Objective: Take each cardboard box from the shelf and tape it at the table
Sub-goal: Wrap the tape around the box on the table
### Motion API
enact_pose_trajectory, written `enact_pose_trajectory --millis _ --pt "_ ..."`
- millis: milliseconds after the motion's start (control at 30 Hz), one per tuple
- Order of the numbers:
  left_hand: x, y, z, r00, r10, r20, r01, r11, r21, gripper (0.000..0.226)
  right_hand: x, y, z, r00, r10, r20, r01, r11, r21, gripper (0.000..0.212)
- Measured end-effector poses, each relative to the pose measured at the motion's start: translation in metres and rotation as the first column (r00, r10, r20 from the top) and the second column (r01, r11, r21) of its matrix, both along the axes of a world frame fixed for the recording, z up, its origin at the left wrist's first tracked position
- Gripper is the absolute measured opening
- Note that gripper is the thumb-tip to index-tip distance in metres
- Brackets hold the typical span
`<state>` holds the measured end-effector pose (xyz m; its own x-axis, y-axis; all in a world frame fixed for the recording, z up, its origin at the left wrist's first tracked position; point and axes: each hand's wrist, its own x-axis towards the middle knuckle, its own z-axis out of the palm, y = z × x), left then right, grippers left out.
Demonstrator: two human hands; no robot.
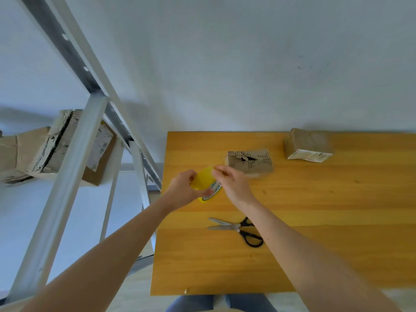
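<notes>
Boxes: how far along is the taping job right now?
Two boxes already sit on the table: a torn box and a labelled box; whether either is taped is unclear. The left hand holds the tape roll while the right hand pinches at its edge. More cardboard boxes wait on the shelf.

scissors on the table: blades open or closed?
Open. The scissors lie flat on the table, their two blades splayed apart in a narrow V, tips not touching.

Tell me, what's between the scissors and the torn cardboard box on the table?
Head view: the right hand crosses that stretch, pinching at the yellow tape roll the left hand holds.
</notes>
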<state>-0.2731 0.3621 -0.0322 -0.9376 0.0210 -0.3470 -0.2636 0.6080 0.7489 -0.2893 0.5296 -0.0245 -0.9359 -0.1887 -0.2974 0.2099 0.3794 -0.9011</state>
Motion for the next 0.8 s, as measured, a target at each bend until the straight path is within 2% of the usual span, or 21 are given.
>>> enact_pose_trajectory --millis 100,233,367,433,567,700,800 --pt "0.001 0.003 0.003 0.998 -0.044 -0.035 0.043 0.998 -0.043 0.049 0.0 0.0 0.0 0.992 -0.064 -0.106 0.065 0.998 0.012 0.03" --pt "0.002 0.008 0.007 0.992 -0.088 -0.089 0.077 0.99 -0.116 0.054 0.0 -0.005 0.002 0.984 -0.114 -0.138 0.122 0.991 0.047 0.02" --pt "0.004 0.011 0.015 0.989 -0.096 -0.114 0.087 0.993 -0.081 0.053 -0.004 -0.009 0.011 0.976 -0.189 -0.112 0.189 0.982 -0.009 0.018" --pt "0.005 0.013 0.019 0.99 -0.085 -0.117 0.083 0.996 -0.021 0.048 -0.007 -0.007 0.015 0.977 -0.2 -0.078 0.197 0.979 -0.046 0.015" --pt "0.005 0.01 0.025 0.998 0.001 -0.06 0.014 0.966 0.258 0.026 -0.009 -0.002 0.019 0.984 -0.175 0.03 0.178 0.979 -0.1 0.004" --pt "0.007 0.004 0.032 0.999 0.011 0.04 -0.026 0.915 0.403 0.011 -0.014 0.008 0.022 0.982 -0.074 0.175 0.102 0.983 -0.155 0.012" --pt "0.008 0.002 0.032 0.996 -0.007 0.094 -0.037 0.886 0.463 0.007 -0.015 0.013 0.021 0.995 -0.006 0.096 0.014 0.997 -0.081 0.011"
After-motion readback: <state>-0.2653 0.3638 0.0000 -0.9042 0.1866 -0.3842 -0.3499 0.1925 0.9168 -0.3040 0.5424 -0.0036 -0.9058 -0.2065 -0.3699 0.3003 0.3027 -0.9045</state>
